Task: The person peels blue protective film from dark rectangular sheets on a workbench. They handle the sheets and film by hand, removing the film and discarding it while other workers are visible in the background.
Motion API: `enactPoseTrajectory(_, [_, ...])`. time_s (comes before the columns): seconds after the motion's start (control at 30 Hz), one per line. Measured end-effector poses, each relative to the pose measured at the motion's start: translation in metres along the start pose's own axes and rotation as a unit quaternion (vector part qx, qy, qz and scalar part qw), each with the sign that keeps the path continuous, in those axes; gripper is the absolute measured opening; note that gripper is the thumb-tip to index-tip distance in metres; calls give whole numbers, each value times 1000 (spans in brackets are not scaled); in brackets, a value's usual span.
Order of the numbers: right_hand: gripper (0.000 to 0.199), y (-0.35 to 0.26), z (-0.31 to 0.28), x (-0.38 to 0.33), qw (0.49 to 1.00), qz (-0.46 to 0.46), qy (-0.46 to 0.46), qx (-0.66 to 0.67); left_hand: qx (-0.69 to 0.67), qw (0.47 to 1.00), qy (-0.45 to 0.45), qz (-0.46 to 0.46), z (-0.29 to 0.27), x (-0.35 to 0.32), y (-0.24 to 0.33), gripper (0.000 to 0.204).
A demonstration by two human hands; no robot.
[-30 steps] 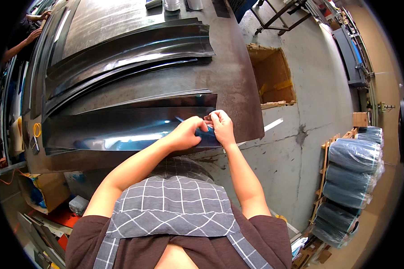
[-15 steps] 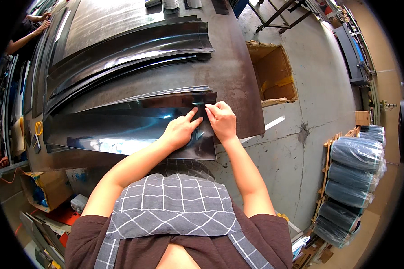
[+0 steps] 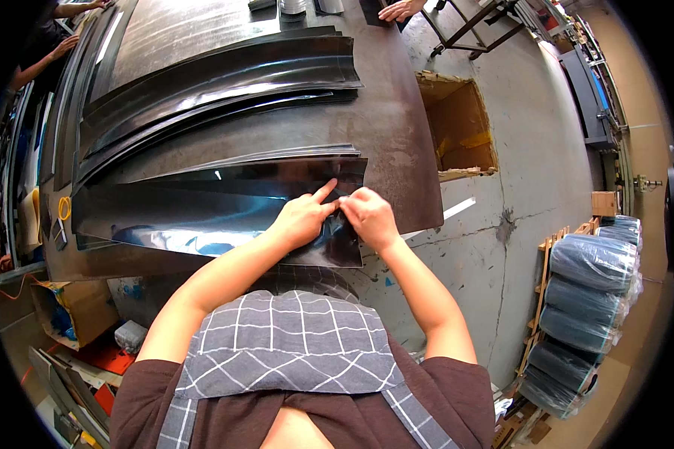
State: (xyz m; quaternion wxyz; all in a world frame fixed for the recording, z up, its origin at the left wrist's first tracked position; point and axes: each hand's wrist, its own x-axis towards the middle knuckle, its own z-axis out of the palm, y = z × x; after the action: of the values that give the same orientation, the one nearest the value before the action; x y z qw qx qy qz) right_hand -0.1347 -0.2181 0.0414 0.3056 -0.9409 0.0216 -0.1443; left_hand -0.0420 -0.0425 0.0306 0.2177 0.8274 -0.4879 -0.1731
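A glossy dark flexible sheet lies on the table in front of me, its right end under both hands. My left hand rests on it with index finger and thumb spread apart, the fingertips on the surface. Close beside its thumb, my right hand is closed in a pinch near the sheet's right end. Whatever the pinch holds is hidden or too thin to make out. Thin sheet edges show just behind.
Stacks of curved dark sheets lie farther back on the metal table. Yellow-handled scissors sit at the left. An open cardboard box stands right of the table, with wrapped rolls beyond. Another person's hand touches the far edge.
My right hand has moved slightly down and left, closer to the left thumb. The left hand stays nearly in place. Another person's hand has appeared at the table's far right.
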Motion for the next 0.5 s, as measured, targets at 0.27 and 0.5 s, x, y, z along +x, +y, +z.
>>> enactPoseTrajectory(0.27, [11, -5, 6, -3, 989, 75, 61, 108, -14, 997, 45, 55, 1, 1, 2, 35])
enactPoseTrajectory(0.5, [22, 16, 8, 15, 937, 279, 5, 208, -496, 867, 33, -47, -21, 33, 0, 22])
